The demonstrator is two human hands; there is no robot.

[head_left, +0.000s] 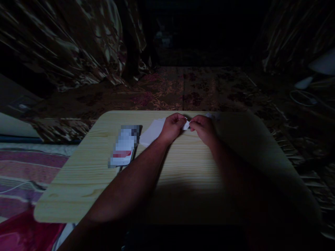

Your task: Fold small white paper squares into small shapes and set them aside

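Observation:
Near the far edge of the wooden table, both of my hands are closed at the fingertips on a small white piece of paper [186,124]. My left hand [173,127] pinches it from the left, thumb against the fingers. From the right, my right hand [203,127] grips its edge in the same way. White paper sheets [152,131] lie flat on the table beside and partly under my left hand. Just beyond my right hand sit some small, pale crumpled scraps [210,115], too dim to make out well.
A phone [125,146], its screen blurred out, lies left of my left forearm on the wooden table [86,167]. Patterned cloth [167,87] covers a surface behind. Curtains [99,42] hang at the left. A white cable [300,97] and a lamp [324,62] are at the right.

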